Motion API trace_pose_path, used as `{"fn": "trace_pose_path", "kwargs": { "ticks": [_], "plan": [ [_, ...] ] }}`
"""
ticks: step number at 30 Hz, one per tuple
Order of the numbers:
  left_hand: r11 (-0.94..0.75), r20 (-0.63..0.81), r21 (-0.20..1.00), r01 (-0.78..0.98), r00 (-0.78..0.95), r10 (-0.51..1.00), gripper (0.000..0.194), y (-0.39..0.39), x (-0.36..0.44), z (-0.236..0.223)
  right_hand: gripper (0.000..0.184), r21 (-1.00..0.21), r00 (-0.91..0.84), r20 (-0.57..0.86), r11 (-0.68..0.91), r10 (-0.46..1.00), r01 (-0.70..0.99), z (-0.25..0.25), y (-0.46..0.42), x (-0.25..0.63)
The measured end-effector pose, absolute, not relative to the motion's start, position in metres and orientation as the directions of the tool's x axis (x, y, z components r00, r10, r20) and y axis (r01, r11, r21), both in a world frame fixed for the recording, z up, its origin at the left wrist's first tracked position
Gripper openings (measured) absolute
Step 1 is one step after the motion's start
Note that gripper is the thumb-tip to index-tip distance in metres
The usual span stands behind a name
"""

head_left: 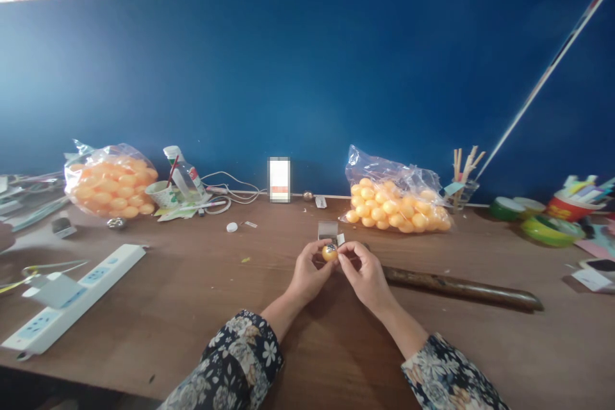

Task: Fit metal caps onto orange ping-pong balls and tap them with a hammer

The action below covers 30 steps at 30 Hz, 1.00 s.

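Observation:
An orange ping-pong ball (329, 254) with a shiny silver patch on top is held above the table's middle. My left hand (310, 269) grips it from the left, fingers curled around its side. From the right, my right hand (365, 272) has its thumb and index finger closed at the ball's edge; whether a small piece is also between them cannot be made out. Just behind the fingers lies a small greyish, flat box-like item (328, 229), partly hidden. A dark wooden stick (464, 288) extends to the right from behind my right hand.
Clear bags of orange balls stand at the back right (394, 205) and left (113, 182). A white power strip (79, 298) lies at left. Behind are a bottle (187, 176), a paper cup (161, 194) and a blue partition (307, 77). Tape rolls (552, 229) sit far right.

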<state>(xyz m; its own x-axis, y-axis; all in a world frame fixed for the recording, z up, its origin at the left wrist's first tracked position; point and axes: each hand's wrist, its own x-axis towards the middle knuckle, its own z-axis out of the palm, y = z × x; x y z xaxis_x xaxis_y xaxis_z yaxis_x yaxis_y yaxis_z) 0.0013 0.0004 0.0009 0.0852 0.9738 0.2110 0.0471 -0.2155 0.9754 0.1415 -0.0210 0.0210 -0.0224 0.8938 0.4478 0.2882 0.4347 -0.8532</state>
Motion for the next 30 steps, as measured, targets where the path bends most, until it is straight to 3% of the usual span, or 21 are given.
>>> {"fn": "trace_pose_path", "kwargs": {
  "ticks": [10,16,30],
  "plan": [
    [-0.196,0.193,0.98,0.034,0.067,0.979,0.046,0.0011,0.0025,0.0008,0.017,-0.847,-0.002,0.466,0.447,0.885,0.288,0.0165,-0.0186,0.1417],
    [-0.197,0.195,0.98,0.023,0.073,0.978,0.036,-0.0002,0.0022,0.0029,0.015,-0.842,0.01,0.469,0.443,0.883,0.308,0.0167,-0.0181,0.1426],
    [-0.196,0.195,0.98,0.022,0.064,0.979,0.036,-0.0002,0.0027,0.0028,0.014,-0.84,0.019,0.478,0.45,0.878,0.303,0.0141,-0.0173,0.1437]
  ]
}}
